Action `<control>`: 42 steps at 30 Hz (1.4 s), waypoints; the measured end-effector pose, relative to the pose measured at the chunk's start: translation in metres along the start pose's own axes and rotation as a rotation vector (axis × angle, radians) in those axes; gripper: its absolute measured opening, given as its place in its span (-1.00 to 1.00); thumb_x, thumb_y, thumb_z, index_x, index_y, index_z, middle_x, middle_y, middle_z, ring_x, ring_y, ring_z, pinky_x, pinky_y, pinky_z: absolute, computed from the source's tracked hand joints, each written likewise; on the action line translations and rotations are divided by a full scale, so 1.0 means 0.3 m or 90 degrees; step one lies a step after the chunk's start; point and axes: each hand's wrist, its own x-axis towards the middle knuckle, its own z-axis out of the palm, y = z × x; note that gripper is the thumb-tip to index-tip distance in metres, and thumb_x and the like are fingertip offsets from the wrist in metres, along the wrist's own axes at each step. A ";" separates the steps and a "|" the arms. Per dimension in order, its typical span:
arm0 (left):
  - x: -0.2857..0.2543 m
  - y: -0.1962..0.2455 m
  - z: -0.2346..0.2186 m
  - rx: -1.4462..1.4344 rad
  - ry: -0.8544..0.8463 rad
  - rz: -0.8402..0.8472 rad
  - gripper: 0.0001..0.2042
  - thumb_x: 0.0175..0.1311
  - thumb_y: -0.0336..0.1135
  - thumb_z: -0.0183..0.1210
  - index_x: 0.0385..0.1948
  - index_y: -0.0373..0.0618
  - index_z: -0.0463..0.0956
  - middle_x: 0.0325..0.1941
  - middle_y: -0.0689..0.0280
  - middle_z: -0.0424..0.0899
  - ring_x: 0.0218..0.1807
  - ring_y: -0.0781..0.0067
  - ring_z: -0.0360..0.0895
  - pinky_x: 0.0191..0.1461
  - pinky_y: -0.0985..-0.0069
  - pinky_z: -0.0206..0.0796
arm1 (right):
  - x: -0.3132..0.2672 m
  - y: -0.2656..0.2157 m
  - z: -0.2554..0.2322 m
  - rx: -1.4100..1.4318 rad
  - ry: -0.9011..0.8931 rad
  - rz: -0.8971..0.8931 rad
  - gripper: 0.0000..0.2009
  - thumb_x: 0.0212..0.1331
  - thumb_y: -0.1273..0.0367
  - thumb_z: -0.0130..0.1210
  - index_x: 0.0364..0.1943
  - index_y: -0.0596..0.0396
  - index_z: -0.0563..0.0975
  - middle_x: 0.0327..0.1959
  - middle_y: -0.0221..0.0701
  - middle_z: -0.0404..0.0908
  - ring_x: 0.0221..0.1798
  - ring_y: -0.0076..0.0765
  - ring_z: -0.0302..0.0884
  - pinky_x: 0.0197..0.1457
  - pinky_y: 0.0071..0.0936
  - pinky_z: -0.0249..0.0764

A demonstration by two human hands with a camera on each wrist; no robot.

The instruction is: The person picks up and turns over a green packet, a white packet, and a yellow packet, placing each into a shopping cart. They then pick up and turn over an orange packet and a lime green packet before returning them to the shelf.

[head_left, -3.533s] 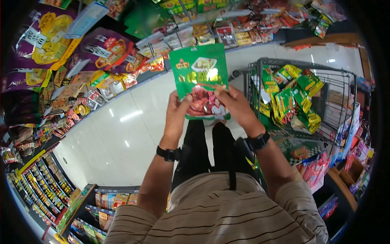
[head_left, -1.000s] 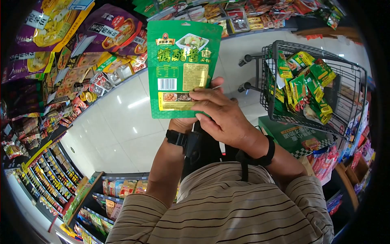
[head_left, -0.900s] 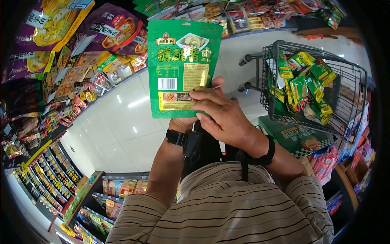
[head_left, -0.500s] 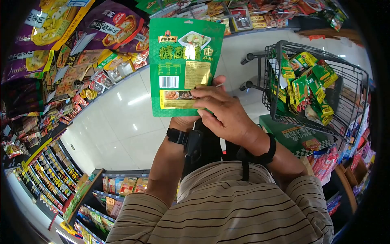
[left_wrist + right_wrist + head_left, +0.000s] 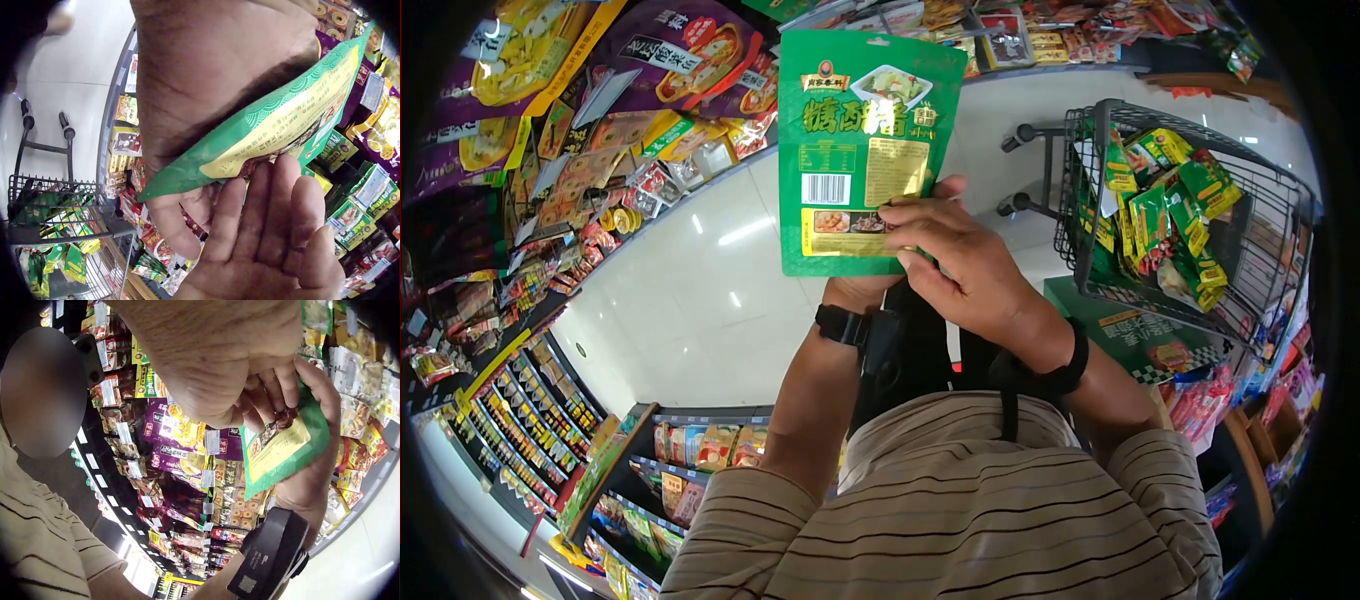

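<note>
A green sauce pouch (image 5: 825, 150) faces up with its barcode, text panels and small food photos showing. My left hand (image 5: 862, 292) holds it from behind, mostly hidden by the pouch in the head view, with fingertips showing past its right edge. In the left wrist view, the left palm (image 5: 225, 69) lies against the pouch's back. My right hand (image 5: 960, 262) rests its loosely bent fingers on the lower right of the printed side, by the yellow panel. In the right wrist view, the pouch (image 5: 281, 453) sits between both hands.
At the right stands a wire shopping cart (image 5: 1090, 250) holding several green and yellow packets (image 5: 1150, 215). A green printed bag (image 5: 1120, 320) is below it. Shelves with purple packets (image 5: 670, 55) line the left and far sides. Pale tiled floor (image 5: 700, 310) lies between.
Earlier both hands pinched the pouch with its front up; it has since been turned over, and the right fingers moved onto the printed back. Lately the pouch and hands shifted slightly up and right.
</note>
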 end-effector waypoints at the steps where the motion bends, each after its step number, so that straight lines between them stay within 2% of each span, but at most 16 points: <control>1: -0.001 -0.002 0.000 0.041 -0.008 0.017 -0.41 0.46 0.02 0.00 0.36 -0.19 0.18 0.32 -0.19 0.29 0.30 -0.03 0.39 0.39 0.14 0.35 | 0.000 0.004 0.003 0.002 0.000 0.004 -0.81 0.17 0.53 0.12 -0.12 0.13 0.59 0.10 -0.23 0.60 0.21 -0.09 0.52 0.29 -0.23 0.41; 7: 0.007 0.007 0.006 -0.076 -0.052 0.007 -0.44 0.42 -0.15 0.13 0.36 -0.16 0.18 0.28 -0.11 0.37 0.24 0.10 0.46 0.34 0.26 0.41 | 0.006 0.013 0.005 0.008 0.005 -0.002 -0.81 0.17 0.53 0.12 -0.12 0.12 0.59 0.08 -0.23 0.61 0.18 -0.08 0.54 0.27 -0.24 0.42; 13: -0.014 -0.016 -0.014 0.117 0.010 0.080 -0.48 0.42 -0.25 0.14 0.35 -0.14 0.20 0.30 -0.04 0.42 0.25 0.11 0.48 0.33 0.20 0.41 | 0.013 0.028 0.013 0.017 0.004 0.012 -0.81 0.19 0.53 0.11 -0.11 0.12 0.58 0.05 -0.24 0.63 0.14 -0.08 0.57 0.23 -0.27 0.45; 15: -0.016 0.000 -0.023 -0.006 0.032 0.029 -0.50 0.43 -0.26 0.12 0.34 -0.15 0.23 0.32 0.00 0.42 0.26 0.12 0.47 0.33 0.17 0.40 | 0.018 0.040 0.015 0.059 0.007 0.034 -0.82 0.21 0.53 0.10 -0.12 0.11 0.58 0.04 -0.26 0.64 0.12 -0.14 0.59 0.21 -0.31 0.48; 18: -0.030 0.008 -0.006 0.269 0.003 0.189 -0.46 0.45 -0.07 0.05 0.34 -0.19 0.24 0.27 -0.08 0.46 0.29 -0.01 0.46 0.31 0.14 0.43 | 0.027 0.060 0.012 0.152 -0.008 0.101 -0.79 0.30 0.50 0.08 0.00 0.15 0.51 0.04 -0.23 0.61 0.08 -0.25 0.62 0.16 -0.36 0.51; 19: -0.035 0.017 -0.016 0.043 0.046 0.126 -0.46 0.45 -0.07 0.06 0.34 -0.18 0.26 0.27 -0.05 0.47 0.25 0.01 0.50 0.25 0.19 0.48 | 0.031 0.069 0.018 0.207 0.008 0.128 -0.76 0.30 0.47 0.10 0.03 0.15 0.48 0.03 -0.20 0.60 0.06 -0.20 0.62 0.14 -0.34 0.51; 20: -0.036 0.017 -0.042 0.027 0.088 0.127 -0.47 0.45 -0.07 0.07 0.34 -0.17 0.26 0.27 -0.03 0.48 0.23 0.05 0.51 0.23 0.22 0.49 | 0.038 0.075 0.020 0.263 0.024 0.156 -0.73 0.30 0.44 0.11 0.06 0.16 0.45 0.01 -0.16 0.59 0.04 -0.15 0.62 0.12 -0.33 0.52; 22: -0.022 0.027 -0.055 -0.007 0.175 0.126 -0.47 0.44 -0.08 0.07 0.33 -0.17 0.28 0.26 -0.01 0.49 0.21 0.13 0.54 0.19 0.28 0.51 | 0.058 0.078 0.005 0.311 0.019 0.184 -0.63 0.39 0.37 0.08 0.20 0.18 0.35 0.04 -0.19 0.57 0.10 -0.31 0.58 0.17 -0.38 0.49; 23: -0.021 0.032 -0.063 0.070 0.129 0.121 -0.47 0.46 -0.06 0.04 0.34 -0.17 0.26 0.24 0.07 0.51 0.18 0.28 0.55 0.13 0.39 0.51 | 0.071 0.075 0.005 0.341 0.036 0.190 -0.61 0.40 0.35 0.07 0.22 0.19 0.34 0.04 -0.21 0.57 0.11 -0.34 0.58 0.18 -0.38 0.47; 26: 0.014 0.073 -0.005 0.283 0.146 0.095 -0.44 0.48 -0.05 0.02 0.38 -0.16 0.19 0.18 0.13 0.53 0.16 0.35 0.54 0.13 0.46 0.47 | 0.116 0.085 -0.025 0.451 0.022 0.211 -0.59 0.42 0.30 0.06 0.26 0.18 0.32 0.05 -0.26 0.57 0.10 -0.42 0.55 0.20 -0.43 0.44; 30: 0.037 0.114 -0.030 0.544 0.272 0.163 -0.36 0.43 -0.25 0.14 0.45 -0.14 0.03 0.06 0.18 0.57 0.08 0.41 0.54 0.10 0.51 0.43 | 0.175 0.106 -0.067 0.411 0.016 0.225 -0.58 0.45 0.24 0.03 0.27 0.15 0.34 0.08 -0.35 0.58 0.08 -0.53 0.51 0.19 -0.52 0.42; 31: 0.050 0.116 -0.025 0.529 0.290 0.194 -0.33 0.41 -0.31 0.17 0.46 -0.15 -0.01 0.02 0.21 0.59 0.03 0.49 0.54 0.06 0.55 0.41 | 0.186 0.123 -0.063 0.431 0.021 0.248 -0.57 0.47 0.22 0.00 0.26 0.22 0.37 0.14 -0.37 0.54 0.15 -0.62 0.42 0.21 -0.56 0.39; 34: 0.061 0.141 -0.054 0.537 0.356 0.185 -0.36 0.42 -0.28 0.16 0.44 -0.16 0.04 -0.03 0.25 0.61 -0.01 0.54 0.54 0.02 0.57 0.40 | 0.222 0.217 -0.055 0.481 0.064 0.363 -0.61 0.46 0.16 0.01 0.13 0.18 0.48 -0.02 -0.45 0.62 -0.03 -0.65 0.49 0.09 -0.60 0.44; 35: 0.059 0.154 -0.062 0.537 0.366 0.163 -0.53 0.44 -0.25 0.14 0.30 -0.17 0.27 -0.05 0.31 0.61 -0.04 0.59 0.53 0.01 0.61 0.39 | 0.233 0.233 -0.038 0.539 0.120 0.336 -0.65 0.46 0.17 0.01 0.05 0.18 0.53 -0.15 -0.53 0.61 -0.20 -0.73 0.44 -0.09 -0.66 0.43; 38: 0.088 0.185 -0.098 0.422 0.364 0.144 -0.72 0.47 -0.21 0.11 0.07 -0.14 0.46 -0.12 0.39 0.61 -0.09 0.67 0.51 -0.03 0.63 0.38 | 0.247 0.366 -0.013 0.460 0.098 0.403 -0.69 0.45 0.20 0.02 0.02 0.17 0.54 -0.26 -0.60 0.56 -0.33 -0.78 0.34 -0.26 -0.68 0.35; 42: 0.136 0.220 -0.184 0.445 0.403 0.126 -0.80 0.48 -0.21 0.09 -0.10 -0.12 0.53 -0.19 0.46 0.60 -0.15 0.74 0.46 -0.07 0.67 0.33 | 0.306 0.471 0.027 0.482 0.118 0.382 -0.73 0.42 0.23 0.05 -0.02 0.15 0.56 -0.34 -0.64 0.52 -0.39 -0.79 0.27 -0.33 -0.68 0.28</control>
